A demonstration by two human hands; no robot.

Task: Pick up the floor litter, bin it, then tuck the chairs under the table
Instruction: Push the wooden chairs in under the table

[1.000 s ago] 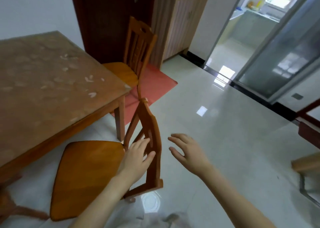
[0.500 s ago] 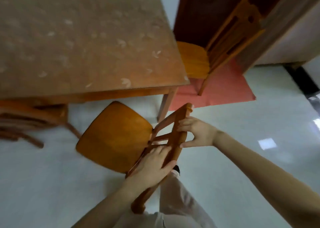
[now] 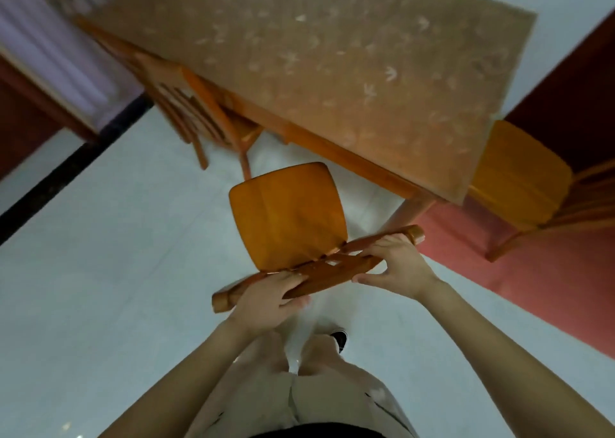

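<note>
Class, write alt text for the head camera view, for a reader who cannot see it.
From above, a person's left hand and right hand hold the top rail of a wooden chair, its seat facing the patterned table, not yet tucked under.

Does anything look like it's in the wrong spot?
Yes. The chair gripped by the left hand and right hand stands out from the table, seat not underneath. The second chair, on the red mat, sticks out too.
</note>
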